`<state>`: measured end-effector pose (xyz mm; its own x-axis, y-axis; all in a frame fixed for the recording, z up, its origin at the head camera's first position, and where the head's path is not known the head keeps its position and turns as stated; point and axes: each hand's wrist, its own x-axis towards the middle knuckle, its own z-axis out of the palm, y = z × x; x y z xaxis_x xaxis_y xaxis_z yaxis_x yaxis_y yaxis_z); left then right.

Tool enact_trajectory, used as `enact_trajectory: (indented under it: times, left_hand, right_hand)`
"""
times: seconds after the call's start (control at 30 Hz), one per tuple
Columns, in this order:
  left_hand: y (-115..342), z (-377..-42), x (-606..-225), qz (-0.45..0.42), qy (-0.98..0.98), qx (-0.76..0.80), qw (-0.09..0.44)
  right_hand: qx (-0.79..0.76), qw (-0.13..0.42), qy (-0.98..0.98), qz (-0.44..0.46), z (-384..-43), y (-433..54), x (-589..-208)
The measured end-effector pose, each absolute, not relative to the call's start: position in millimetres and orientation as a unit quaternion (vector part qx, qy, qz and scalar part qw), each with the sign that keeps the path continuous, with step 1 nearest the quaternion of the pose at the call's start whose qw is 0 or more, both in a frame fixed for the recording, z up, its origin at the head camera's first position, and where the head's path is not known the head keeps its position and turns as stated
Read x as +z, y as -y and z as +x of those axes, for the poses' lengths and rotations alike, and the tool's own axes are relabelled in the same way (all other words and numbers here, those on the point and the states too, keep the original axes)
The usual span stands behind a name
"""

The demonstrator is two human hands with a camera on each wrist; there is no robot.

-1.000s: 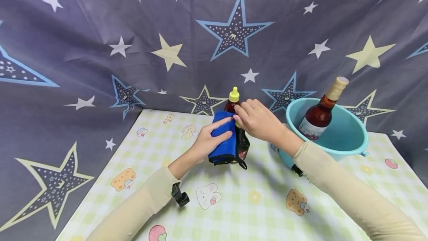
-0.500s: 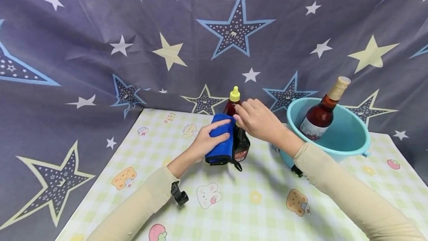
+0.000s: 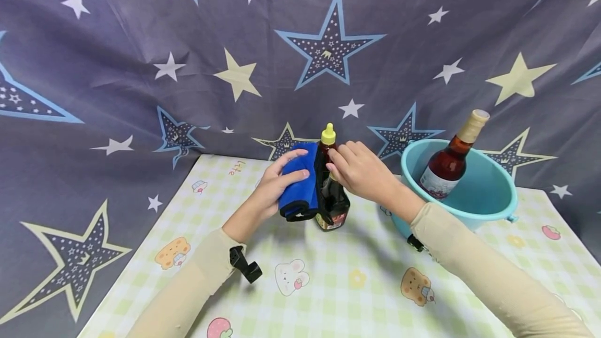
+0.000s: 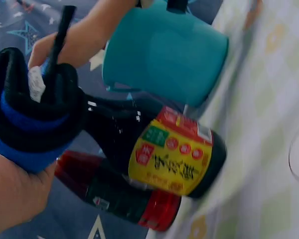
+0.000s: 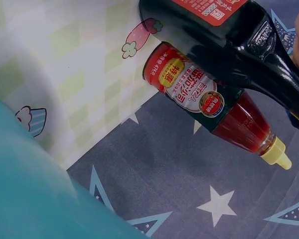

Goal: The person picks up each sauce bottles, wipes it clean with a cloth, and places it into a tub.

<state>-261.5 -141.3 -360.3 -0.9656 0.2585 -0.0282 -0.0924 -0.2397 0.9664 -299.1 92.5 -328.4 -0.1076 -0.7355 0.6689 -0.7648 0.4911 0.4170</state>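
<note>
My left hand (image 3: 267, 189) holds a folded blue cloth (image 3: 300, 186) with black edging and a black loop, thumb and fingers spread around it. The cloth is just left of a dark sauce bottle (image 3: 339, 205), which stands upright on the table. My right hand (image 3: 360, 170) grips that bottle at its top, fingers curled, hiding the cap. A yellow and red label (image 4: 169, 154) shows on the bottle in the left wrist view. Right behind it stands a ketchup bottle (image 5: 199, 94) with a yellow nozzle cap (image 3: 328, 134).
At the right, a turquoise bucket (image 3: 488, 186) holds a leaning glass bottle (image 3: 448, 163) of reddish-brown liquid with a gold neck. My right forearm passes in front of the bucket. A checked cloth (image 3: 319, 306) covers the table, and a star-patterned curtain (image 3: 197, 25) hangs behind.
My left hand has moved left and slightly up with the blue cloth, uncovering more of the dark bottle. My right hand has stayed on the bottle's top.
</note>
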Motion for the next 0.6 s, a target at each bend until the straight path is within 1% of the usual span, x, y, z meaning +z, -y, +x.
enact_trajectory:
  times: [0.27,0.47,0.6]
  left_hand:
    - [124,-260,-364,0.072,-0.534,0.832,0.133]
    - [121,-262,-373,0.079,-0.569,0.807,0.138]
    - [123,-262,-378,0.066,-0.599,0.784,0.15]
  right_hand:
    - [0.019,0.437,0.746,0.502,-299,-91,-329]
    - [0.015,0.437,0.748,0.5,-298,-91,-329]
    - [0.014,0.438,0.75,0.496,-298,-92,-329]
